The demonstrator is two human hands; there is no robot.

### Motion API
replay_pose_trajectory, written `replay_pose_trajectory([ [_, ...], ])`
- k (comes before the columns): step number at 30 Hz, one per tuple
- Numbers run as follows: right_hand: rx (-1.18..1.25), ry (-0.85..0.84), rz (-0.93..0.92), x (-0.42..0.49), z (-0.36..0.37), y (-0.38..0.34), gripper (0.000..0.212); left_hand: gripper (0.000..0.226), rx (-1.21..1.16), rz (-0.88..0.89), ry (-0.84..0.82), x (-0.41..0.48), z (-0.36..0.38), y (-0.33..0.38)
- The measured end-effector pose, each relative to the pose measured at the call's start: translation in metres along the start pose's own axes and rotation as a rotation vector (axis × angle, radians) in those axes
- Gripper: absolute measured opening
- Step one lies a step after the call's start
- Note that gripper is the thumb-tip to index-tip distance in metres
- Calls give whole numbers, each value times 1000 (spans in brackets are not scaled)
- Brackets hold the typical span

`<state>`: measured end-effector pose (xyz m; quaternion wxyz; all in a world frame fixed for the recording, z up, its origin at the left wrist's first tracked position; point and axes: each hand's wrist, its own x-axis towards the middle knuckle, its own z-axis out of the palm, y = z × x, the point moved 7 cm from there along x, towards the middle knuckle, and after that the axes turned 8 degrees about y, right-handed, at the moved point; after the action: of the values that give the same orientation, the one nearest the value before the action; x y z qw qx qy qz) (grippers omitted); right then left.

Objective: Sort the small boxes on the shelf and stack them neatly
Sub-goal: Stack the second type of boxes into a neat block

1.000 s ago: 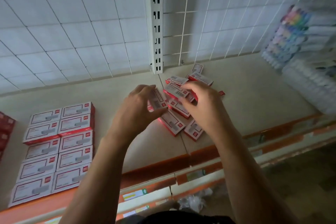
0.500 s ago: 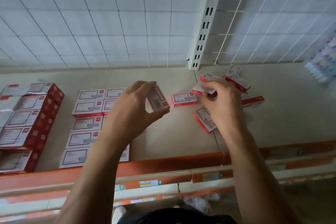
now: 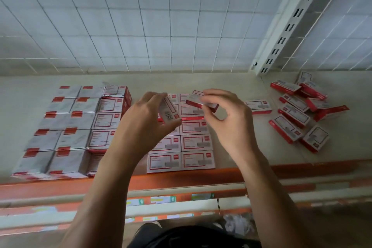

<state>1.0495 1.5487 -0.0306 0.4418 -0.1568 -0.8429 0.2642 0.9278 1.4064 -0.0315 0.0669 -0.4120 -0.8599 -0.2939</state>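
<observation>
Up in my right hand (image 3: pixel 229 123) is one small box (image 3: pixel 198 101), pinched flat with its long axis left to right; my left hand (image 3: pixel 145 119) grips a second box (image 3: pixel 170 111) tilted on end, just beside it. Both hang over the neat rows (image 3: pixel 196 144), so the way is straight down, I judge; the loose pile (image 3: pixel 296 112) lies well to the right.

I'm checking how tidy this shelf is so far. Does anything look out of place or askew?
Yes. On the right a heap of small boxes lies jumbled, tilted at different angles and overlapping, unlike the flat grid of boxes in the middle. One lone box sits apart between them.
</observation>
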Motion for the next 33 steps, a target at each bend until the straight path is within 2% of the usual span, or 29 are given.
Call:
replay_pose_trajectory([
  [9,-60,42,29,-16,14,-22,23,72,-29,76,-47,0,4,-18],
  [13,-66,46,29,-24,16,-32,21,67,-39,196,-18,-2,1,-16],
  [17,-16,12,-27,-30,19,-46,20,40,-151,376,52,-13,-7,-2],
  [20,44,-30,-10,-33,19,-48,23,26,-243,383,108,-19,-13,0],
  [26,121,-180,119,-35,17,-33,57,26,-328,268,103,-23,-18,5],
  [28,123,-181,90,-32,15,-31,54,28,-325,263,77,-24,-17,9],
  [31,145,-217,69,-28,12,-25,54,48,-248,276,9,-27,-11,12],
  [33,164,-243,61,-28,11,-21,57,52,-199,265,21,-28,-9,12],
])
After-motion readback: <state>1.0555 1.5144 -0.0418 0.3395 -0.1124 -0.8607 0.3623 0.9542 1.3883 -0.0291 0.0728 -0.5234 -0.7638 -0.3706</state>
